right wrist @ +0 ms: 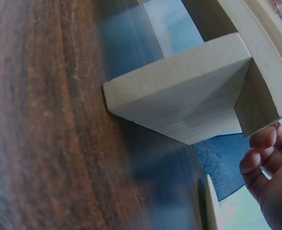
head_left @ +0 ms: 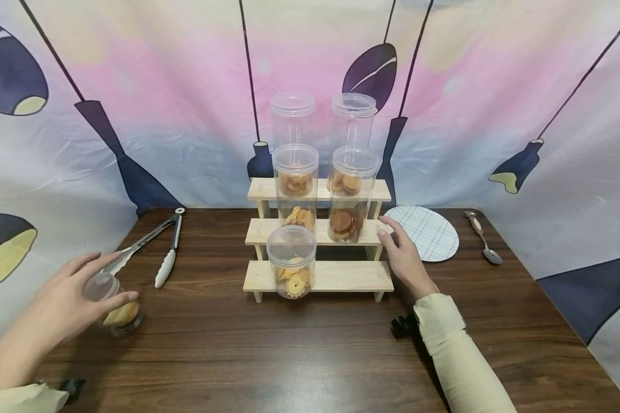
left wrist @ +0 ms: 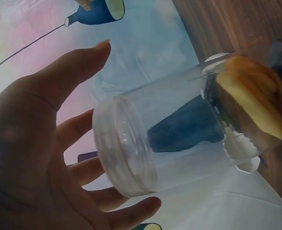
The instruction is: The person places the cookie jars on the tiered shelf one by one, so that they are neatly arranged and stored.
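Note:
My left hand (head_left: 62,310) curves around a clear lidded jar (head_left: 121,314) on the left of the table. In the left wrist view, the fingers pass behind the jar's lid (left wrist: 124,146), and the thumb stands apart from it. Yellow-brown biscuits lie at the jar's bottom. My right hand (head_left: 405,261) is at the right end of a three-step wooden rack (head_left: 346,278), its loosely bent fingers (right wrist: 263,139) by a board's edge. Whether they press on the wood is unclear. A jar of cookies (head_left: 294,281) stands on the lowest step.
Two cookie jars (head_left: 296,201) (head_left: 347,215) stand on the middle step and two taller-looking ones (head_left: 291,120) (head_left: 352,120) behind. Tongs (head_left: 166,267) lie back left. A round checked mat (head_left: 426,232) and a spoon (head_left: 483,238) lie right. A patterned cloth (head_left: 201,115) hangs behind.

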A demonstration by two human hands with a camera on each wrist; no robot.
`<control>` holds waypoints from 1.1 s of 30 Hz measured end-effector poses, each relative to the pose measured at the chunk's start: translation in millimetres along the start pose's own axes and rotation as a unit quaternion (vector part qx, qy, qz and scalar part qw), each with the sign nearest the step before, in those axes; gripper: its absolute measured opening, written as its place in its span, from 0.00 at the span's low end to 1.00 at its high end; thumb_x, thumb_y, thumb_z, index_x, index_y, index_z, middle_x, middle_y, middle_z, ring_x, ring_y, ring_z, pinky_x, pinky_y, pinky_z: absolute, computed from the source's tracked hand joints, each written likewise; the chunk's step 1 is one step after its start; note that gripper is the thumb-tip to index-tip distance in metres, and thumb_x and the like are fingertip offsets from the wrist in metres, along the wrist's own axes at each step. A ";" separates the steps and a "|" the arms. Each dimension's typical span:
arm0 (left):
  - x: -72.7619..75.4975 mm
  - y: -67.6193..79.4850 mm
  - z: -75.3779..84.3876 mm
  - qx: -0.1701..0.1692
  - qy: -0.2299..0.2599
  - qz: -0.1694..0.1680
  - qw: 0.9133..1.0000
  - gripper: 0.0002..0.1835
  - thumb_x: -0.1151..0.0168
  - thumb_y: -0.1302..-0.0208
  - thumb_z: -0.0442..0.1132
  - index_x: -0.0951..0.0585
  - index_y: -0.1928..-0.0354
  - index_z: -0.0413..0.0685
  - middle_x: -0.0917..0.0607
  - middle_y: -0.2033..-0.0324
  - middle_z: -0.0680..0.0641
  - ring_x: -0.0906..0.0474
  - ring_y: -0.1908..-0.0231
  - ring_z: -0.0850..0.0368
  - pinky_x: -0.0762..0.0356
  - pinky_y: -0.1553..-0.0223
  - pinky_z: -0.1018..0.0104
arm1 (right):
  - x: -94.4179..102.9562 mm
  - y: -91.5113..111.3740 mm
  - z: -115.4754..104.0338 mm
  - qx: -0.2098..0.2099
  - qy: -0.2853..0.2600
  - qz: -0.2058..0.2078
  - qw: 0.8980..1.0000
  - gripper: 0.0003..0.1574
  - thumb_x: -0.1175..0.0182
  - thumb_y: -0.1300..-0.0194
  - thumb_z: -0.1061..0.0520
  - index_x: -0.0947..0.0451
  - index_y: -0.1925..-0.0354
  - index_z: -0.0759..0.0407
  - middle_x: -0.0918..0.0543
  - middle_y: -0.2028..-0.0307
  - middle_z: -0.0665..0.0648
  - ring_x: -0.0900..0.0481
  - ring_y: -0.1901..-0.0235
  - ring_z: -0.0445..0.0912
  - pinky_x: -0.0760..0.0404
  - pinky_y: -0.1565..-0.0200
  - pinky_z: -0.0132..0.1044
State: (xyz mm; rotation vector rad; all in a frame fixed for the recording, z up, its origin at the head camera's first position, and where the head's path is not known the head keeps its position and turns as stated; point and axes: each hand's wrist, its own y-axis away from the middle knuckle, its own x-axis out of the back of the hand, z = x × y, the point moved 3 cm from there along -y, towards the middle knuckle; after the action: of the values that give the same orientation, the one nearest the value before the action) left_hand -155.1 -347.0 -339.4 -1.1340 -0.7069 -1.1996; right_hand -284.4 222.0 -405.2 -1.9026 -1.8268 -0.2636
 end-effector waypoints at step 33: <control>-6.4 8.0 -1.9 -0.043 0.027 0.033 0.998 0.28 0.20 0.52 0.44 0.17 0.49 0.40 0.20 0.48 0.33 0.27 0.50 0.28 0.35 0.53 0.35 | 0.3 1.4 -1.0 0.004 -0.008 0.001 1.000 0.37 0.54 0.25 0.32 0.38 0.26 0.44 0.27 0.65 0.61 0.29 0.64 0.53 0.30 0.58 0.46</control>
State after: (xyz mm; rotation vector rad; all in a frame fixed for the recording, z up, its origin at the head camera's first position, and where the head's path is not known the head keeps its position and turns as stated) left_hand -149.4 -346.8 -348.1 -1.1821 -0.5776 -1.2095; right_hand -282.9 221.8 -404.5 -1.9072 -1.8336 -0.2413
